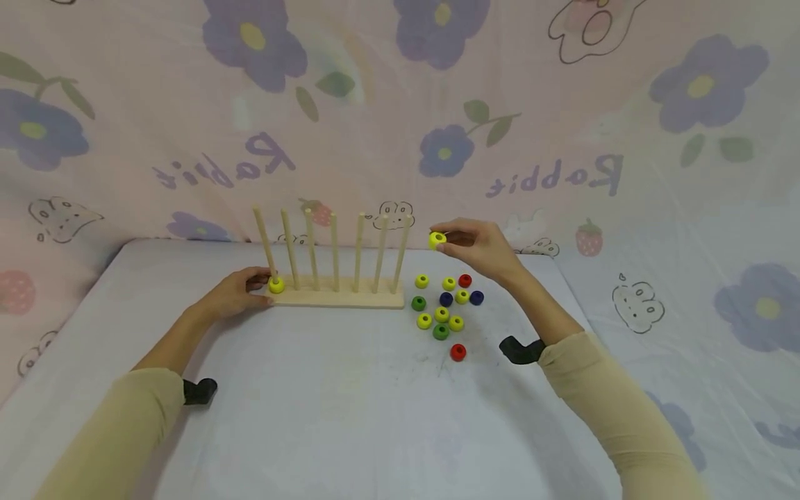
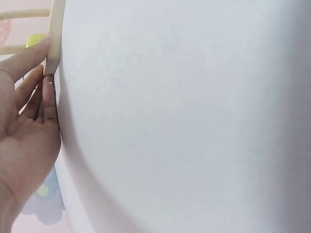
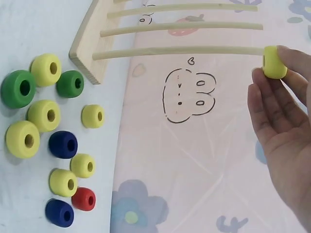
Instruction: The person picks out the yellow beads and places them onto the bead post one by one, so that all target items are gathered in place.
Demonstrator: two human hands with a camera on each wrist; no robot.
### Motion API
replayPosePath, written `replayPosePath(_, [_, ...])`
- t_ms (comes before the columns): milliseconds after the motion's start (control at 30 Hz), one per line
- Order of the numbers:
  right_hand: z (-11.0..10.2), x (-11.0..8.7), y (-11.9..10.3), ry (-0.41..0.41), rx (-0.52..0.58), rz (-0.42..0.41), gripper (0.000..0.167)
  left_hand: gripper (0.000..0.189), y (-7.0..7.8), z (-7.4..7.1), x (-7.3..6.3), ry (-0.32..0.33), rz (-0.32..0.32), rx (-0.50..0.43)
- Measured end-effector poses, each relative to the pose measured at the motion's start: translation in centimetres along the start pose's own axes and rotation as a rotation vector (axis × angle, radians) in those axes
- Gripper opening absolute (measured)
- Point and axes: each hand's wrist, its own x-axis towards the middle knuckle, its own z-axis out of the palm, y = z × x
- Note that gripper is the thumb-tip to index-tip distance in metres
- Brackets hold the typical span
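My right hand (image 1: 481, 246) pinches a yellow bead (image 1: 437, 240) between thumb and fingers, raised above the table. In the right wrist view, that bead (image 3: 275, 62) is close to the tip of the end peg (image 3: 180, 51); whether they touch I cannot tell. My left hand (image 1: 234, 298) grips the left end of a wooden peg rack (image 1: 337, 299), its thumb on the near side of the base (image 2: 55, 39). Another yellow bead (image 1: 276, 285) sits at the bottom of the leftmost peg (image 1: 265, 243). The other pegs carry no beads.
Right of the rack lie several loose beads: yellow ones (image 1: 442, 314), green ones (image 1: 441, 332), blue ones (image 1: 477, 298) and red ones (image 1: 458, 353). The white-covered table (image 1: 337, 403) meets a flowered cloth backdrop (image 1: 362, 125) behind the rack.
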Motion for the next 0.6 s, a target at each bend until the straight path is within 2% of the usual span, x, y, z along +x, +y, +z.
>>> replayPosePath(600, [1.4, 3.8, -3.0, -0.046, -0.004, -0.132, 0.029, 0.077, -0.5, 0.0, 0.2, 0.012, -0.016, 0.004])
